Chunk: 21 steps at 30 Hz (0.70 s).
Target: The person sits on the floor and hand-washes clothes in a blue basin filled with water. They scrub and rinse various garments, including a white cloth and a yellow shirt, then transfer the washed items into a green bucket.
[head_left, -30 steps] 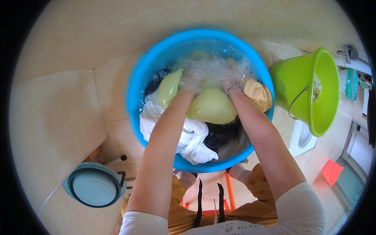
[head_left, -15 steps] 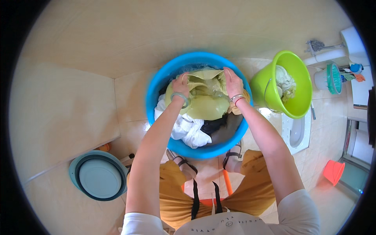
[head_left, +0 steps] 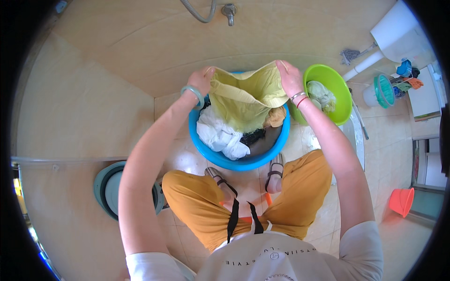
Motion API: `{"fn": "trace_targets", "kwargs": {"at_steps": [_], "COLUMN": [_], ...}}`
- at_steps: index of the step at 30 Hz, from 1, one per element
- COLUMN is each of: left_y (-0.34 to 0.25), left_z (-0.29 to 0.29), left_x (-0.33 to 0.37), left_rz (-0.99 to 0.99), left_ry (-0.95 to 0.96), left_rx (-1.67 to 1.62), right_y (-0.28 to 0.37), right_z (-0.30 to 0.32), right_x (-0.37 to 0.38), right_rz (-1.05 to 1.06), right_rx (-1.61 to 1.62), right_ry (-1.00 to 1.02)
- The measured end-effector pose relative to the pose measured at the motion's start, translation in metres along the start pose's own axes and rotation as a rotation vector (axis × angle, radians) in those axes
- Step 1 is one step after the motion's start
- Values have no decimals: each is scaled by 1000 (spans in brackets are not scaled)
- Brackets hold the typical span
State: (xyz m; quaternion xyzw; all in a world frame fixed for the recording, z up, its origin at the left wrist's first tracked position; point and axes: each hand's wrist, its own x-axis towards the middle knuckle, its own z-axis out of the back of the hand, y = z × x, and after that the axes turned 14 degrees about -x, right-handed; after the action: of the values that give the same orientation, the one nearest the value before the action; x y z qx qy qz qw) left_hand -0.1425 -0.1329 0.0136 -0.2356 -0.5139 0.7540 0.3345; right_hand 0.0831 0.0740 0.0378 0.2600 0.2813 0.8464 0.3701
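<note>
A wet yellow-green garment (head_left: 241, 110) is stretched between my two hands over a blue tub (head_left: 234, 165). Its wide waistband gapes open at the top, and the lower part hangs down into the tub. My left hand (head_left: 201, 80) grips one end of the band, fingers closed. At the other end, my right hand (head_left: 291, 80) is closed round the fabric. Inside the tub, white clothes (head_left: 215, 133) lie to the left, a black cloth (head_left: 253, 136) near the middle and a tan cloth (head_left: 275, 117) to the right, in murky water.
Right of the tub stands a lime-green bucket (head_left: 347, 100) with a white cloth (head_left: 320, 93) inside. A grey-green basin (head_left: 111, 189) is at the left, a red bucket (head_left: 399, 202) far right. A tap (head_left: 229, 15) juts from the wall ahead. My legs flank the tub's near side.
Both hands have raised the yellow-green garment up out of the tub and spread its waistband wider. My view has tilted up, showing the tap and hose.
</note>
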Motion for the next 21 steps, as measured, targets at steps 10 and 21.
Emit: {"fn": "trace_targets", "kwargs": {"at_steps": [10,21], "left_y": [-188,-172], "left_z": [68,69], "left_x": [-23,-42], "left_rz": [-237,-371], "left_ry": [-33,-244], "left_rx": [442,510], "right_y": [113,97], "right_z": [122,86], "right_x": [36,54], "right_rz": [93,111], "right_rx": [459,421], "right_ry": [-84,-126]}}
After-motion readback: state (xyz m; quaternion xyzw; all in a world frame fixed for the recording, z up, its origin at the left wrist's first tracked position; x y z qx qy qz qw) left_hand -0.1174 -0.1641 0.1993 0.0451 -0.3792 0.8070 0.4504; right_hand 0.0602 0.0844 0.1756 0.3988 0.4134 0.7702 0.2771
